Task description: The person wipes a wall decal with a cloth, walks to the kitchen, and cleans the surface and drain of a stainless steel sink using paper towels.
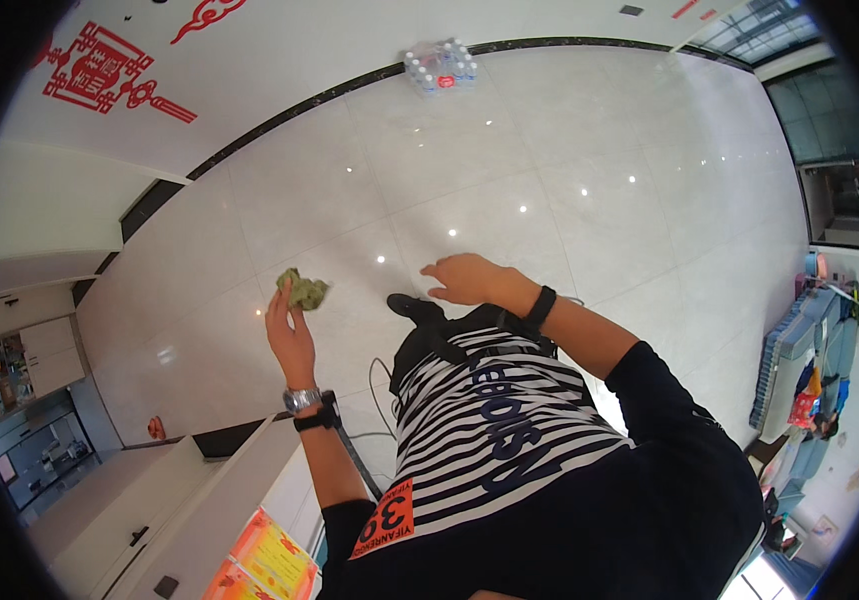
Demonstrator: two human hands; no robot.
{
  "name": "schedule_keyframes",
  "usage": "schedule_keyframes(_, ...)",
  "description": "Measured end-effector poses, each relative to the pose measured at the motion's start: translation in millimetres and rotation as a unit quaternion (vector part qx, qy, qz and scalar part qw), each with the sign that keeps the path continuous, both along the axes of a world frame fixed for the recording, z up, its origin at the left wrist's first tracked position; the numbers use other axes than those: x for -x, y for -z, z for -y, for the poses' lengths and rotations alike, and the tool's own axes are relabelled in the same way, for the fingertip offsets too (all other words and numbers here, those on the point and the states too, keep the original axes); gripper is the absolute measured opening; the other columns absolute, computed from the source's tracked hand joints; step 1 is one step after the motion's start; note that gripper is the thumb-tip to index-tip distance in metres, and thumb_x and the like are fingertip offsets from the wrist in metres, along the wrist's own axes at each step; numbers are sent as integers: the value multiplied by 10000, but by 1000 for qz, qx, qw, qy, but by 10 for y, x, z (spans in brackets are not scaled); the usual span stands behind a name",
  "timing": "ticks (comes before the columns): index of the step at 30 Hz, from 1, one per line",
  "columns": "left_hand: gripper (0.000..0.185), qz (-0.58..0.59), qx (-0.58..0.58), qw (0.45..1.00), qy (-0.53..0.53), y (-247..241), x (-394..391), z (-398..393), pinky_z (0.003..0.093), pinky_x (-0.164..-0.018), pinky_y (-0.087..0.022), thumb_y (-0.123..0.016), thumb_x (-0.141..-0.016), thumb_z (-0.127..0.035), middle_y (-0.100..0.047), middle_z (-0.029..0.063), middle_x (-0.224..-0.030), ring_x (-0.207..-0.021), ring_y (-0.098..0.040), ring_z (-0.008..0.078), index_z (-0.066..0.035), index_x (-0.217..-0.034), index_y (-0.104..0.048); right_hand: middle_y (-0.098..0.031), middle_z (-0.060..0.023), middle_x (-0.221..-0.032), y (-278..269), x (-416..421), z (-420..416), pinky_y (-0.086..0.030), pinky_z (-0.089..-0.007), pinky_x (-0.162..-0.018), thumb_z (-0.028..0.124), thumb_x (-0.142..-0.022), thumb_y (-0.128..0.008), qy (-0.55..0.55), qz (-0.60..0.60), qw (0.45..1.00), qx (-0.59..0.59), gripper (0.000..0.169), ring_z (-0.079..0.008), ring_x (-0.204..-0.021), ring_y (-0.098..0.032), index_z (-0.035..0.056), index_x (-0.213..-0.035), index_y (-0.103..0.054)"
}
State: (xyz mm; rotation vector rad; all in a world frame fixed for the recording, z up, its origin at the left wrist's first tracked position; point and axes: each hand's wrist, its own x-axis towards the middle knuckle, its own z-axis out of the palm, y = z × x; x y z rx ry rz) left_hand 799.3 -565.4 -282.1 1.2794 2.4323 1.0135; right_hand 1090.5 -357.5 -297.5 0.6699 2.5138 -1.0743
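Note:
My left hand [290,337] grips a crumpled olive-green cloth [305,290] between thumb and fingers, held out over the floor. A metal watch [302,400] and a black strap [317,416] circle that wrist. My right hand [470,279] hovers in front of my body with nothing in it, its fingers spread towards the left. On the right wrist is a black band [541,306]. Beneath both hands spreads a floor of glossy pale tiles [467,172]. One black shoe [408,306] shows below my striped shirt [497,420].
A plastic-wrapped pack of water bottles [440,67] stands against the far wall. A dark cable [377,390] loops beside my legs. White cabinets [166,502] line the lower left. At the right is a blue-grey sofa [786,360] with things piled on it.

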Motion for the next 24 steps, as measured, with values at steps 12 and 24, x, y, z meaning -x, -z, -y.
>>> schedule_keyframes(12, 374, 19, 40, 976, 213, 287, -2480, -1004, 427, -1047, -487, -536, -1060, -122, -673, 159, -1298, -1205, -624, 351, -155, -1411, -659, -739, -165, -1117, 0, -3479, 342, -529, -469, -953, 398, -1041, -593, 211, -24, 977, -16, 503, -372, -1096, -671, 61, -1413, -602)
schedule_keyframes(24, 214, -80, 119, 941, 306, 384, -4249, -2715, 507, -810, -504, -527, -1045, -183, -631, 203, -984, -973, -619, 421, 6, -1028, -626, -744, -164, -1081, 48, -5905, -385, -544, -451, -912, 392, -1023, -618, 348, -131, 923, 103, 493, -383, -1049, -683, 44, -1373, -623)
